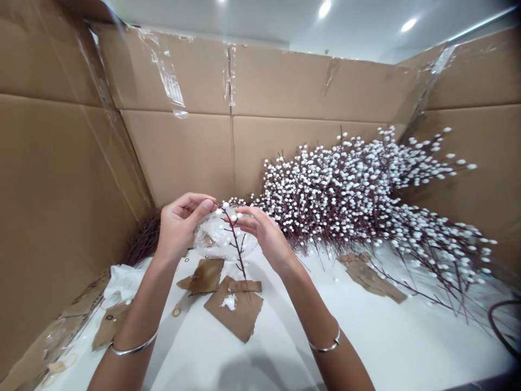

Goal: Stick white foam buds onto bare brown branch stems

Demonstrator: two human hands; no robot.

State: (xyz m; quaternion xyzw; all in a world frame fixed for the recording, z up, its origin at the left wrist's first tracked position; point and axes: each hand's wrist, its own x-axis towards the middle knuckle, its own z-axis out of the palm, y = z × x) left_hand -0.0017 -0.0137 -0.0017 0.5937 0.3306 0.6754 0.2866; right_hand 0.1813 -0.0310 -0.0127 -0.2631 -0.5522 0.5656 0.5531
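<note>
Looking like a small craft workshop or assembly booth: taped cardboard walls are enclosing a white worktable, white-berried branches are sitting heaped in bulk toward the back, cardboard scraps and a rubber band are lying around, round lights are shining from the ceiling.

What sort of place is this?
Probably a makeshift craft workspace: cardboard walls stand on three sides of a white table, with white-berried stems heaped on it and cardboard scraps scattered about.
</note>
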